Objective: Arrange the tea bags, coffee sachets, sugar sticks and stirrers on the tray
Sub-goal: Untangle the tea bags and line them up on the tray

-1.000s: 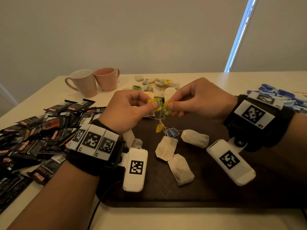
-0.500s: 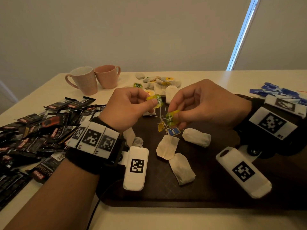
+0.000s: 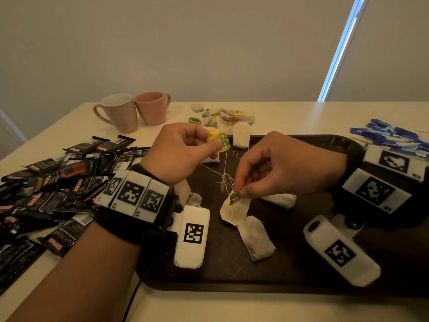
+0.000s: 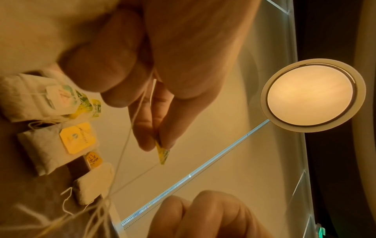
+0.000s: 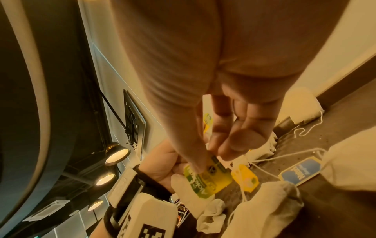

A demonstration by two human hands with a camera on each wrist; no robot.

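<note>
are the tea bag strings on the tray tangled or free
Tangled: the strings meet in a knot between the tags pinched by the left hand and right hand.

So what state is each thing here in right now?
Left hand: pinching a yellow-green tag.
Right hand: pinching a green tag.
Strings: tangled between the tags.
Tray: holds loose tea bags.
Coffee sachets: heaped off the tray.
Mugs: upright.

The right hand [image 3: 278, 168] has drawn its green tag [image 3: 234, 197] down, away from the left hand [image 3: 181, 154].
</note>
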